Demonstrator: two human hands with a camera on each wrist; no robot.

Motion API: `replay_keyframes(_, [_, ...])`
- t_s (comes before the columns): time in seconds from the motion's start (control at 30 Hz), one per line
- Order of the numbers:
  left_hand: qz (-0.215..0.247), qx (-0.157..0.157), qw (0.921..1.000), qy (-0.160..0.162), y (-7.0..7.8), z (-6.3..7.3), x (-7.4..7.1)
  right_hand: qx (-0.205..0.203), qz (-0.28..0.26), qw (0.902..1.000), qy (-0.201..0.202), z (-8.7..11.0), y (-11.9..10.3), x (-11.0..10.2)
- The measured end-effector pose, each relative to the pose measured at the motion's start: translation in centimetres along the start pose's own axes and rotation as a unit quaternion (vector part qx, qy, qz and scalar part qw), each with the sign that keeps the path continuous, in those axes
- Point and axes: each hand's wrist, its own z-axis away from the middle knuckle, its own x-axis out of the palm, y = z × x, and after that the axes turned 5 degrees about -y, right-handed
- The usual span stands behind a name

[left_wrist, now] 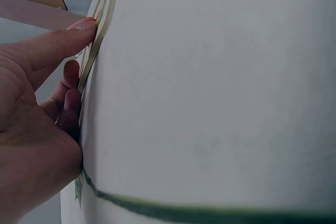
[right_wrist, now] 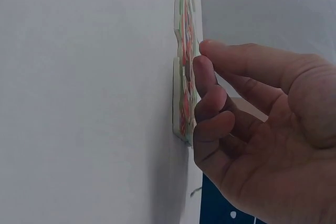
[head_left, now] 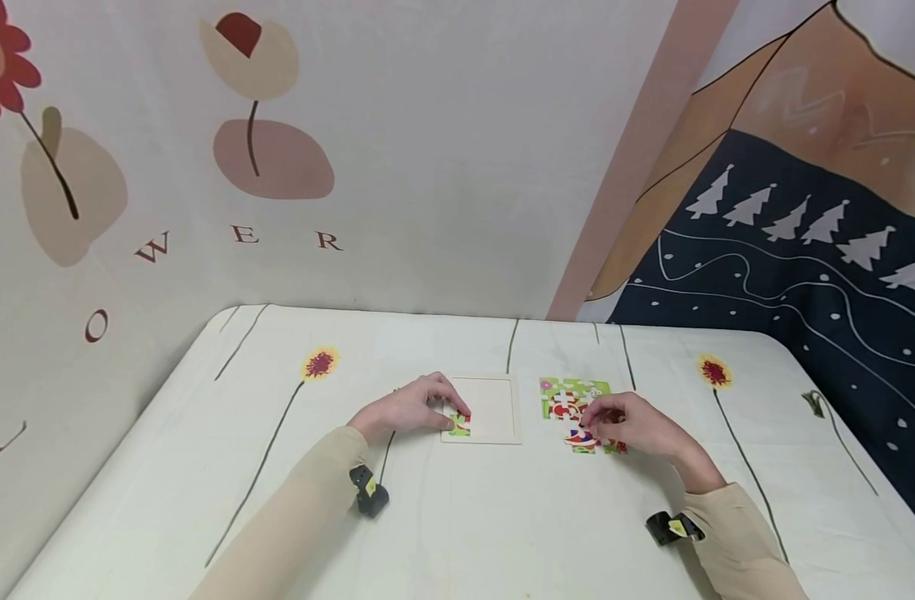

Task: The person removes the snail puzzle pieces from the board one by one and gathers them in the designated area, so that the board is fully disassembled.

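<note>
My left hand (head_left: 418, 403) is at the left side of a shallow square puzzle tray (head_left: 495, 412), thumb and index finger pinching a green and red puzzle piece (head_left: 460, 427) in its lower left corner. In the left wrist view the thumb (left_wrist: 79, 31) reaches the tray's rim, and the other fingers curl beside it. To the right of the tray, my right hand (head_left: 633, 421) hovers close over colourful jigsaw pieces (head_left: 573, 400), fingers loosely bent and partly hiding them. No piece shows between thumb and fingertips in the right wrist view, where the pieces (right_wrist: 184, 98) lie just beyond them.
A white cloth with printed flowers covers the table (head_left: 465, 525). Patterned fabric walls (head_left: 442, 167) stand behind it and at both sides. A small black wrist camera (head_left: 369, 492) sits on the left sleeve, another camera (head_left: 673, 528) on the right.
</note>
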Motion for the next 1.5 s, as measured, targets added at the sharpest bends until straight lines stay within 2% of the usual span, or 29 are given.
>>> replay_keyframes(0.33, [-0.009, -0.001, 1.0000, -0.002, 0.2, -0.1, 0.1, -0.007, 0.005, 0.9998, 0.016, 0.3, -0.3, -0.1])
replay_keyframes(0.7, [-0.048, -0.003, 0.9988, 0.004, 0.6, 0.2, -0.1, -0.010, 0.003, 0.9997, 0.020, -0.5, -1.6, 0.6])
replay_keyframes(0.9, [-0.062, -0.016, 0.9977, 0.022, 0.8, 0.3, -0.3, -0.030, 0.004, 0.9994, 0.015, -1.4, -2.0, 1.7])
replay_keyframes(1.17, [-0.077, -0.013, 0.9949, 0.064, 0.6, 0.3, -1.1, -0.066, 0.020, 0.9975, 0.013, -3.3, -3.3, 3.3])
replay_keyframes(1.4, [-0.100, 0.020, 0.9912, 0.084, -0.1, -0.1, -1.9, -0.058, 0.015, 0.9982, 0.003, -5.0, -4.9, 4.7])
replay_keyframes(1.5, [-0.093, 0.024, 0.9916, 0.086, -0.4, -0.3, -2.1, -0.066, 0.008, 0.9978, -0.007, -5.7, -5.6, 5.3])
